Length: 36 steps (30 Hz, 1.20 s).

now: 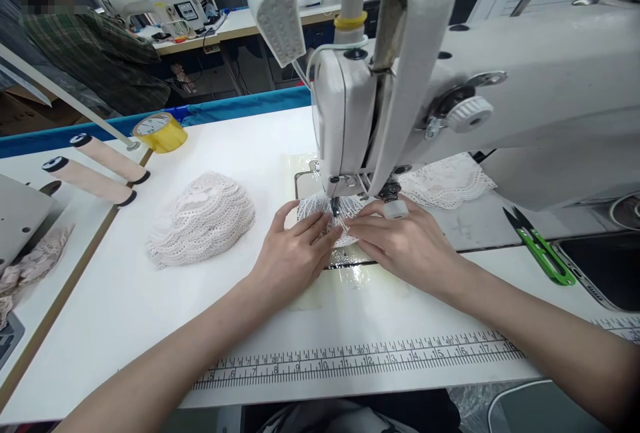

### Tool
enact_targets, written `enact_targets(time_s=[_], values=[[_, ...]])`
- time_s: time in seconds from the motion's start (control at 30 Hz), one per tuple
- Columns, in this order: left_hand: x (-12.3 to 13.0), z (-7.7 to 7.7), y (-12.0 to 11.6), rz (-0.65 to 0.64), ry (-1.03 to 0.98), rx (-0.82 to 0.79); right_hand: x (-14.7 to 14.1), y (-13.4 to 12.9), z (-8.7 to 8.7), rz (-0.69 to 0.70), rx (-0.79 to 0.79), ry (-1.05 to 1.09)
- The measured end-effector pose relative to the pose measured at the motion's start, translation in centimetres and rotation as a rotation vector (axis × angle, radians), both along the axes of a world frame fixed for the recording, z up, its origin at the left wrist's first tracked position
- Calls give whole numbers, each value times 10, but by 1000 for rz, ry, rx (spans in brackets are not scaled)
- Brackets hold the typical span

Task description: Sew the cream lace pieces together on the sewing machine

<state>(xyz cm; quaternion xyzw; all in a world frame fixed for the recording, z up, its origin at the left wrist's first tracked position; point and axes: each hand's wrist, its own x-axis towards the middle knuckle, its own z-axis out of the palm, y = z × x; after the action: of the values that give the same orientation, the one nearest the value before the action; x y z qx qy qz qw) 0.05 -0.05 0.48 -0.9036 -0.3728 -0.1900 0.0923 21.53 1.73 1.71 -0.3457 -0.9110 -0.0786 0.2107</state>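
Our forearms (210, 333) cross the ruler (350, 363); our left hand (290, 253) and right hand (417, 239), both extended flat, rest on white lace (313, 203), presser foot (335, 207) between them.

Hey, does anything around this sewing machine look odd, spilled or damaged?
One mild oddity: a shiny, yellowish patch on the white tabletop near the left hand, its tint and gloss unlike the surface around it, perhaps clear tape. I see no obvious spill or damage.
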Motion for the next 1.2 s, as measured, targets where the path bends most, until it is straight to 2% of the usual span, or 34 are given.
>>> enact_targets(time_s=[0.3, 0.4, 0.6, 0.73, 0.87, 1.07, 1.2], values=[[1, -2, 8, 31, -57, -55, 0, 10, -10, -30, 115, 13], [2, -2, 10, 79, -149, -193, 0, 13, -14, -47, 85, 67], [0, 4, 18, 188, -355, -527, -2, 14, -14, -172, -90, 143], [0, 8, 19, 190, -376, -588, -2, 13, -13, -165, -113, 158], [0, 6, 14, 161, -319, -504, 0, 8, -12, -76, -131, 161], [2, -2, -8, 38, -40, -11, -1, 1, -9, 65, -32, 103], [3, -1, -19, 26, 56, 50, -1, 1, -8, 71, 2, 80]])
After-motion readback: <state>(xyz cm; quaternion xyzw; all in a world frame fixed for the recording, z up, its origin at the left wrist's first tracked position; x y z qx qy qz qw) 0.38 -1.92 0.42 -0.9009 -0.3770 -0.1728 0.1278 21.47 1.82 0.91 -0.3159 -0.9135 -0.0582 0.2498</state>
